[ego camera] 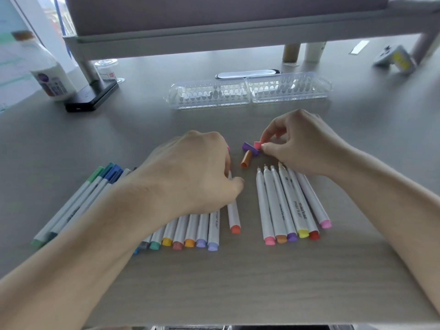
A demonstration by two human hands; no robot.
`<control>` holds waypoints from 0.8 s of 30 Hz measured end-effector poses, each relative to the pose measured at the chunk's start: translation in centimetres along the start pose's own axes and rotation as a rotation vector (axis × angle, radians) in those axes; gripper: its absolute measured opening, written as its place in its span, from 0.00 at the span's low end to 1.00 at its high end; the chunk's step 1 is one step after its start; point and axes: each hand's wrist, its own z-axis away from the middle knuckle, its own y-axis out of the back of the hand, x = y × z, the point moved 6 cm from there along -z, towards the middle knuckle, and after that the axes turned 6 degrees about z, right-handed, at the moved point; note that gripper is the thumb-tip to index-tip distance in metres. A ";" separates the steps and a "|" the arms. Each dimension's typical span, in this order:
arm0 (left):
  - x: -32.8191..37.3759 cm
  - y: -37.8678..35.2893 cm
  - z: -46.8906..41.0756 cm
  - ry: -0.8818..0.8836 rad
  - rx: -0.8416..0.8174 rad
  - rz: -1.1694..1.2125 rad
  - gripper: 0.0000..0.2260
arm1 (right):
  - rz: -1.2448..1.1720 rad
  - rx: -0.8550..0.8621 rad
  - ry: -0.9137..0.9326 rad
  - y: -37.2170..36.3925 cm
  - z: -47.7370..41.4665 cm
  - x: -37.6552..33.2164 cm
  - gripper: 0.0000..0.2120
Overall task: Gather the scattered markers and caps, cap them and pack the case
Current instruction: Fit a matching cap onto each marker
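The clear plastic marker case point(247, 92) lies open and empty at the back of the table. My right hand point(300, 144) pinches a pink cap point(257, 145) just above a purple cap point(250, 148) and an orange-brown cap point(246, 159). Several uncapped white markers point(285, 206) lie in a row under my right wrist. My left hand point(195, 172) rests over a row of capped markers point(190, 232), its fingers around the white marker with the orange-red end point(233, 215). More capped green and blue markers point(81, 201) lie at the left.
A white bottle point(47, 75) and a black monitor-stand base point(91, 96) stand at the back left. A raised shelf point(214, 36) spans the back. A small yellow-and-white box point(397, 58) lies at the back right. The table's front edge is close to me.
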 end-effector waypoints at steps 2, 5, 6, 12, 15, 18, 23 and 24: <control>-0.1 0.0 -0.1 0.002 0.007 0.031 0.16 | -0.009 -0.001 -0.001 0.0 0.0 0.1 0.02; -0.4 -0.1 -0.1 0.002 -0.018 0.042 0.14 | -0.055 0.023 0.001 0.1 -0.1 0.2 0.02; -0.5 -0.1 -0.1 -0.002 -0.034 0.042 0.14 | -0.071 0.037 0.004 0.2 -0.2 0.3 0.02; -0.2 0.1 0.1 -0.037 -0.064 0.103 0.15 | -0.130 0.105 -0.004 0.5 -0.5 0.0 0.06; 0.9 -0.3 0.0 -0.066 -0.019 0.174 0.17 | -0.155 0.116 -0.016 0.6 -0.5 0.0 0.06; 1.9 -1.2 -0.2 -0.080 -0.015 0.198 0.18 | -0.178 0.112 -0.018 0.6 -0.5 0.0 0.07; 2.0 -1.3 -0.1 -0.069 -0.031 0.166 0.14 | -0.210 0.140 -0.013 0.7 -0.5 -0.1 0.07; 1.9 -1.2 -0.1 -0.064 -0.033 0.154 0.13 | -0.212 0.138 -0.008 0.6 -0.6 -0.1 0.06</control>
